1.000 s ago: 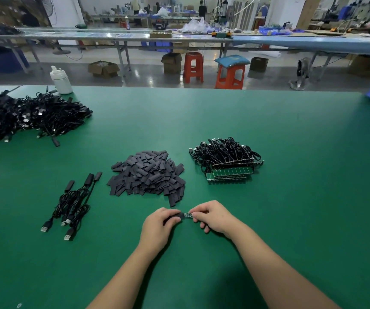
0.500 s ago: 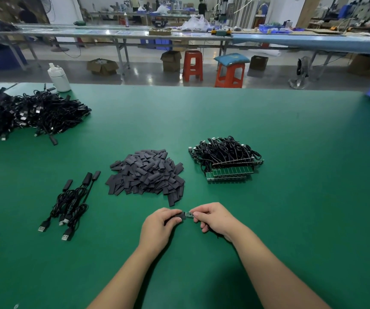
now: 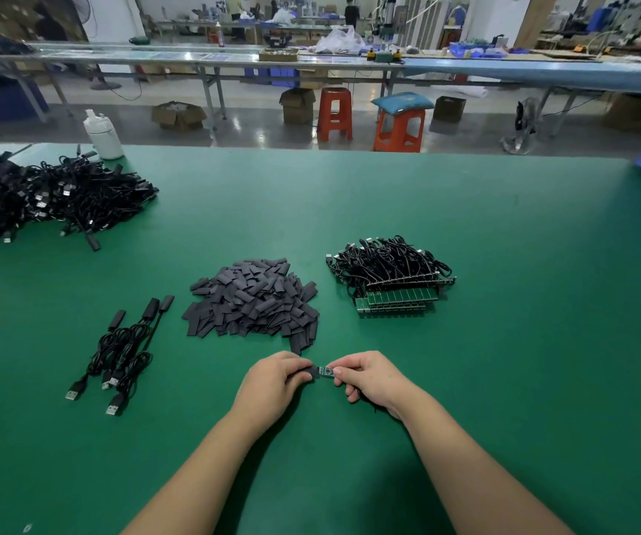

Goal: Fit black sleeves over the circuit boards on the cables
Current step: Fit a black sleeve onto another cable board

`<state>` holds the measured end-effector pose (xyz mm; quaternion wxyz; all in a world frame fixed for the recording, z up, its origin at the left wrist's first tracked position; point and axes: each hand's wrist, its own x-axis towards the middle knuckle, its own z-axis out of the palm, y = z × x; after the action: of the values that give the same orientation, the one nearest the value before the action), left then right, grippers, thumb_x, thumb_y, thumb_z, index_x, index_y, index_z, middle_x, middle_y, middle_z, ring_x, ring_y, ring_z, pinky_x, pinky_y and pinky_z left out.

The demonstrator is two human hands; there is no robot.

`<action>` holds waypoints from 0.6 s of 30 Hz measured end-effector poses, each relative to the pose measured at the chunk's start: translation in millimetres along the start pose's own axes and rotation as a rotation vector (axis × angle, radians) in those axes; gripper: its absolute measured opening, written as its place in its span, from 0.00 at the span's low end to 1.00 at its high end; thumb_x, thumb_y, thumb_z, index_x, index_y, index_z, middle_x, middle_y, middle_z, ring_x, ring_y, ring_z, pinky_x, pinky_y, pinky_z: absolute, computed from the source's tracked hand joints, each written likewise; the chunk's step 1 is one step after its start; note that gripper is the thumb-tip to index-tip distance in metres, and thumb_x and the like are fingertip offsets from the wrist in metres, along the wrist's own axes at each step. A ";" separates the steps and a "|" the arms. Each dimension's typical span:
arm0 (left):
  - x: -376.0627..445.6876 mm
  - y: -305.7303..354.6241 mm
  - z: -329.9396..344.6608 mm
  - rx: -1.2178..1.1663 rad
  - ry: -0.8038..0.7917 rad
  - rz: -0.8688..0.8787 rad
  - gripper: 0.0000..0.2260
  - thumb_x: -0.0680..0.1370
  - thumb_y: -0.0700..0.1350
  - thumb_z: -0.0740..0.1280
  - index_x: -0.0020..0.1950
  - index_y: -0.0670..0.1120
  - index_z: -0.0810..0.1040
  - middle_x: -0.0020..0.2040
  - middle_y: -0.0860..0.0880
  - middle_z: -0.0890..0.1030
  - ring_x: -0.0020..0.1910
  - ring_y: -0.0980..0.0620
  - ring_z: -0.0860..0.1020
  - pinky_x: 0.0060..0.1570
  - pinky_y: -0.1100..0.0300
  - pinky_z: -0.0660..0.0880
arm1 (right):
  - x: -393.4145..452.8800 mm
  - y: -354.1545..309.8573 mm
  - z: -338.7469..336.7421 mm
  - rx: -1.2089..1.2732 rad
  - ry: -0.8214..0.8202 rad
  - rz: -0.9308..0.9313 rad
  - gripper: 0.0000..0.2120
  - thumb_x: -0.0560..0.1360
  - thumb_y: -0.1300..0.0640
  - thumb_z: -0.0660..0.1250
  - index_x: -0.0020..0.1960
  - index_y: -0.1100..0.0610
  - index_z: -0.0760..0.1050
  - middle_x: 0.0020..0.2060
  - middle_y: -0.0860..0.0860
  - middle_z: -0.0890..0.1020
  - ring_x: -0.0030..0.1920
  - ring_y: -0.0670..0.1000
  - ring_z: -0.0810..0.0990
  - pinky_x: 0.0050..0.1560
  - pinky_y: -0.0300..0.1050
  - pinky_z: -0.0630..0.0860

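1. i look down on a green desk (image 3: 504,233) from a head camera, with both bare forearms reaching in from the near edge.
2. my left hand (image 3: 272,384) is curled, its fingertips pinching a black sleeve (image 3: 314,371) near the middle of the near edge.
3. my right hand (image 3: 369,378) is curled too, thumb and forefinger pinching a small circuit board (image 3: 326,371); the board's left end meets the sleeve's mouth, and part of the board shows between the two hands.
4. a dark cable shows under the right hand, but i cannot tell how it runs.
5. just beyond the hands, at the desk's centre, lies a heap of loose sleeves (image 3: 253,299).
6. to the right of that heap sits a bundle of cables with bare green boards (image 3: 392,279) lined up along its near side.
7. to the left of the heap lie a few sleeved cables (image 3: 126,349) with usb plugs pointing toward the near edge.
8. at the far left corner spreads a large cable pile (image 3: 41,198), with a white bottle (image 3: 102,135) at the far edge behind it.
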<state>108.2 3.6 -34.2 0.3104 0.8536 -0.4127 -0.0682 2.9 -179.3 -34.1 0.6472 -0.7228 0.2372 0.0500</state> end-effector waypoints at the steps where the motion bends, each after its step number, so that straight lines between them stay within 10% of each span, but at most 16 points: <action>1: 0.2 0.6 -0.9 0.002 -0.004 0.011 0.09 0.79 0.48 0.68 0.58 0.51 0.84 0.56 0.56 0.81 0.53 0.56 0.78 0.56 0.62 0.73 | -0.1 0.3 0.1 0.004 0.000 0.000 0.07 0.80 0.61 0.67 0.52 0.53 0.82 0.38 0.50 0.82 0.30 0.43 0.76 0.36 0.38 0.77; 18: 6.2 5.8 -5.7 0.098 -0.081 0.097 0.10 0.78 0.48 0.69 0.59 0.51 0.81 0.53 0.54 0.81 0.52 0.53 0.77 0.53 0.57 0.73 | -1.7 0.8 0.8 0.040 -0.003 -0.009 0.07 0.80 0.62 0.66 0.52 0.55 0.81 0.38 0.50 0.82 0.31 0.45 0.75 0.36 0.39 0.77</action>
<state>110.5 -1.0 -25.3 0.2541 0.8433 -0.4687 -0.0670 1.3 -178.1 -34.4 0.6619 -0.7109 0.2339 0.0433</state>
